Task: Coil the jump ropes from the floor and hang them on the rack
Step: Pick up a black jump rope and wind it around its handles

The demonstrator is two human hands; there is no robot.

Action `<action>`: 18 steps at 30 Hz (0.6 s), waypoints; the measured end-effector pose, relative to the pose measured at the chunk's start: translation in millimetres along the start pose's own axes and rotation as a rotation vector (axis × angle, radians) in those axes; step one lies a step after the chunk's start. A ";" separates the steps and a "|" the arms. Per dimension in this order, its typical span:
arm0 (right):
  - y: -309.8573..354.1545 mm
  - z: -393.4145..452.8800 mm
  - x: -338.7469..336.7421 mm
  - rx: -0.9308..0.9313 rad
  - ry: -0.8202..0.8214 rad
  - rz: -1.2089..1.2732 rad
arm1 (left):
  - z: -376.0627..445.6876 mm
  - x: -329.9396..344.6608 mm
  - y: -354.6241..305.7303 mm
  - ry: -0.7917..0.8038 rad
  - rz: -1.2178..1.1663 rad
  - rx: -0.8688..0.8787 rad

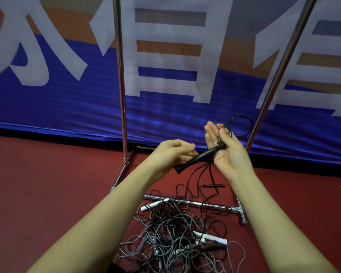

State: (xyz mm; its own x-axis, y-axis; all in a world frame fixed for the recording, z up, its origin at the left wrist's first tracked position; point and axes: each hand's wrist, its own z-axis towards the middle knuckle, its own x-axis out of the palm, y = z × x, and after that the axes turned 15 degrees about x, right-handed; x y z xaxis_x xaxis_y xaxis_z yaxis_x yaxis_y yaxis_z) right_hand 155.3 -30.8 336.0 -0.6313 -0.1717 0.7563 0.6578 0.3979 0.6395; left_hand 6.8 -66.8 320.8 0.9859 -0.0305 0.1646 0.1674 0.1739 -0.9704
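Observation:
A black jump rope handle slants between my hands above the floor. My right hand is palm up, its thumb pinching the handle's top and a loop of black cord that arches above the fingers. My left hand has its fingers curled at the handle's lower half. The cord hangs down to a second black handle on the floor and into a tangled pile of black and grey jump ropes. The rack's two metal uprights rise behind my hands.
The rack's base bar lies across the red floor under the pile's far edge. White handles poke out of the tangle. A blue banner with large white characters hangs right behind the rack.

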 end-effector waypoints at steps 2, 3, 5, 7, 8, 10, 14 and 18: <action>-0.9 0.9 0.1 -0.002 0.006 0.002 | -1.9 8.5 2.2 0.100 0.152 0.070; -1.7 1.2 0.6 0.006 0.010 -0.002 | -2.8 11.6 2.8 0.151 0.220 0.068; -3.1 0.9 2.0 0.021 0.015 -0.020 | -3.0 14.6 4.7 0.257 0.324 0.049; -2.7 0.5 2.0 0.024 0.011 -0.054 | -1.2 15.0 7.9 0.278 0.391 0.069; -2.1 0.2 1.7 0.027 0.010 -0.073 | 0.0 14.3 9.6 0.260 0.418 0.087; -1.0 -0.6 0.2 0.048 0.015 -0.098 | 1.1 13.9 13.0 0.258 0.383 0.082; 0.0 -0.5 -1.8 0.097 0.029 -0.150 | -0.4 17.2 19.8 0.344 0.154 0.015; 3.5 5.2 -7.5 0.085 -0.007 -0.282 | 0.2 13.7 15.0 0.325 0.067 -0.018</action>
State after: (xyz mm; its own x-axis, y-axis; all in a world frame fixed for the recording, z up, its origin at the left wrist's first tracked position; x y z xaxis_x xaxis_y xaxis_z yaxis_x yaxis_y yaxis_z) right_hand 160.2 -23.3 331.9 -0.7874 -0.2800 0.5492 0.4193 0.4098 0.8101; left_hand 22.9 -64.5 308.6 0.9424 -0.3322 0.0381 0.0990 0.1684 -0.9807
